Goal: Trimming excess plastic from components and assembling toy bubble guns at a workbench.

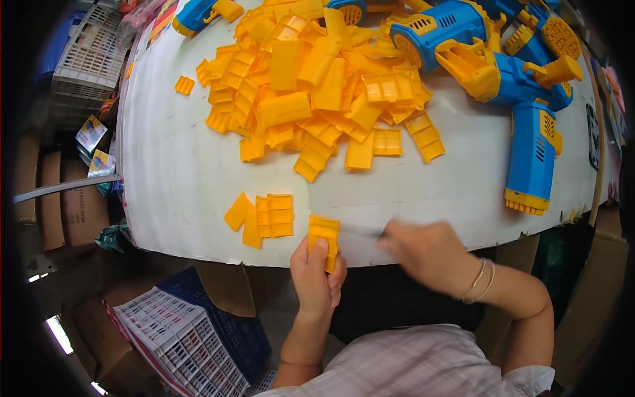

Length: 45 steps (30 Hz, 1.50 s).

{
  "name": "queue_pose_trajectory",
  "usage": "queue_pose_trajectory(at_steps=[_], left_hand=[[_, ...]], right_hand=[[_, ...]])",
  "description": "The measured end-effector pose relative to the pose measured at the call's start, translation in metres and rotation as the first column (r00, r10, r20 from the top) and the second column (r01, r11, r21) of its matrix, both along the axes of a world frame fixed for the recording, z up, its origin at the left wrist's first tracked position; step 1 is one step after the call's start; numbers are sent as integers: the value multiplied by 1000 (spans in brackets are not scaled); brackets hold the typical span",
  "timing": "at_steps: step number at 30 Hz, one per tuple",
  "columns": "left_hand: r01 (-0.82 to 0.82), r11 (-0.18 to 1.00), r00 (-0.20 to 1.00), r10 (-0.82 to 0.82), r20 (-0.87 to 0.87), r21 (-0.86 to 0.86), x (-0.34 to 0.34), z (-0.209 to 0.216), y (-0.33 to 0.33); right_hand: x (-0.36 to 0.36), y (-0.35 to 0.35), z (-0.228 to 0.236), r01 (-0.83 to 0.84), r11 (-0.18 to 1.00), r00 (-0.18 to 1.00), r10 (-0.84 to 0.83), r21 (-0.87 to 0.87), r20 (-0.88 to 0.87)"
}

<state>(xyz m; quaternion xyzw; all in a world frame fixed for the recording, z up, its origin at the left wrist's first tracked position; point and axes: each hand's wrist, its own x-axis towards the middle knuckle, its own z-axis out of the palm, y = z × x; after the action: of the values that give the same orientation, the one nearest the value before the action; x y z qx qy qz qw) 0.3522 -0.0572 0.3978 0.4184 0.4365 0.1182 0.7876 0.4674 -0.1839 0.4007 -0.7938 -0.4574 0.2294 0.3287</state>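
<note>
My left hand (315,274) is closed around a yellow plastic cover (324,226), held upright at the table's near edge with the thumb pressed on its face. To its right, my right hand (426,255) grips a thin, knife-like tool (360,230) that is smeared by motion. The tool's grey tip points left at the cover's edge; whether it touches cannot be made out. Several loose yellow covers (264,217) lie just left of and beyond my left hand. Farther back is a large heap of similar yellow plastic covers (317,86), some showing ribbed insides.
Blue and yellow toy blasters (436,30) crowd the far right of the white table (198,165), and one blue toy body (529,155) stretches toward the near edge. Below left stands a white plastic crate (188,337). Cardboard boxes (79,198) and another crate (89,49) line the left side.
</note>
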Motion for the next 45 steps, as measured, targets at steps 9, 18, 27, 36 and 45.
queue_pose_trajectory(at_steps=[9,18,27,36,45], left_hand=[[22,983,996,-6,88,-182,-6,-1,1],[57,950,994,-24,109,-306,-7,-3,5],[71,931,990,-21,141,-359,-8,-2,5],[55,949,993,-22,112,-309,-8,-1,7],[100,960,991,-71,117,-262,-8,2,5]], right_hand=[[-8,1,2,-71,997,997,71,-35,-4],[-1,1,-9,-81,995,987,72,57,143],[10,5,-16,83,996,990,-79,-30,117],[8,3,-10,73,996,989,-67,-41,131],[13,3,-16,102,994,995,-101,-31,23]])
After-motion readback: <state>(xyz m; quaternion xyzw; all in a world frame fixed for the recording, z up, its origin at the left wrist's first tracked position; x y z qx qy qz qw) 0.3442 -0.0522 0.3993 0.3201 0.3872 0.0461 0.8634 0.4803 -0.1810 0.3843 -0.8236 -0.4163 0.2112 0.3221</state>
